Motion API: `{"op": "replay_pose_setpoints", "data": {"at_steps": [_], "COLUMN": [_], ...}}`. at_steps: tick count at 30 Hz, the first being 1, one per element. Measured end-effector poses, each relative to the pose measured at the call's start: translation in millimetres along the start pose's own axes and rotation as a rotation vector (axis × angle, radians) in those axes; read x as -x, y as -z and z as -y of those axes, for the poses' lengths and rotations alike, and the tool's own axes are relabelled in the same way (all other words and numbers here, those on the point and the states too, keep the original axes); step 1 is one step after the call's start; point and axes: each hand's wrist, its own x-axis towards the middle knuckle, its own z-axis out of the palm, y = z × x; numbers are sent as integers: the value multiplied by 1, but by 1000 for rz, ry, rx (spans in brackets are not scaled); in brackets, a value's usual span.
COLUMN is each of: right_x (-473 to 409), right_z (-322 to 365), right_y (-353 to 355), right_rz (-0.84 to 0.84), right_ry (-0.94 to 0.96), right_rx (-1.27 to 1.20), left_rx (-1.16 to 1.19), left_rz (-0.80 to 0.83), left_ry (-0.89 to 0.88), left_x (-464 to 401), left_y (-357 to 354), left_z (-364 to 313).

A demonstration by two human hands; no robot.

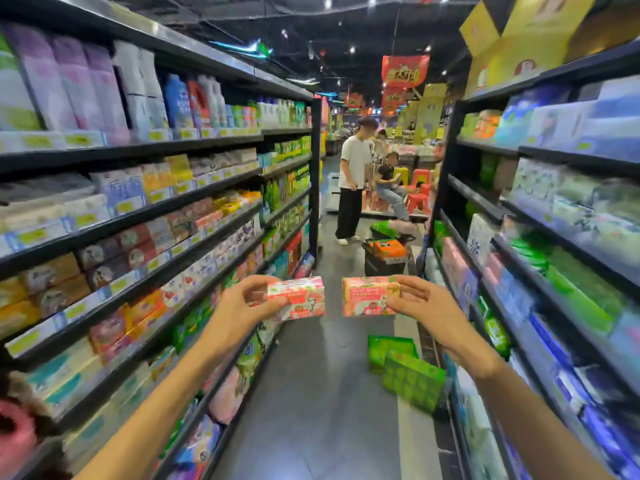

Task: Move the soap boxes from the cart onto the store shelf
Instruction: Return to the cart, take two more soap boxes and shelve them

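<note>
Left hand (242,303): thumb and curled fingers pinch the left end of a pink-and-white cardboard soap box (300,298); long axis runs left-right, tilted slightly down to the right; printed face toward the camera
Right hand (420,299): grips the right end of a second pink-and-orange cardboard soap box (367,295); long axis level, left-right; label facing the camera
Place: both boxes held mid-aisle, just apart; black metal store shelf (145,216) at left; green packets (407,372) on the grey floor

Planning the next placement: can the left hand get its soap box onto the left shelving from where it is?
Probably yes. The left hand holds its soap box in the open aisle, with nothing between it and the left shelving, though those rows look stocked.
</note>
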Motion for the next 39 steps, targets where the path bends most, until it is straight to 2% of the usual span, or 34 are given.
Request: {"op": "replay_pose_setpoints", "data": {"at_steps": [11,20,26,33,39], "right_x": [-250,-471,-628,-784,-870], "right_z": [-47,-106,-124,-148,-164], "right_y": [30,25,8,-80,-190], "right_rz": [-54,74,240,461,652], "right_ry": [-12,70,124,151,174], "right_rx": [-1,63,48,-4,-37], "left_rx": [-41,-98,-129,-229,-316], "left_rz": [69,-50,-255,-441,-652], "left_ry": [-21,6,49,147,190], "left_x": [-260,-439,-544,-610,-631], "left_y": [-31,-43,-40,23,85], "left_z": [69,140,168,216,256]}}
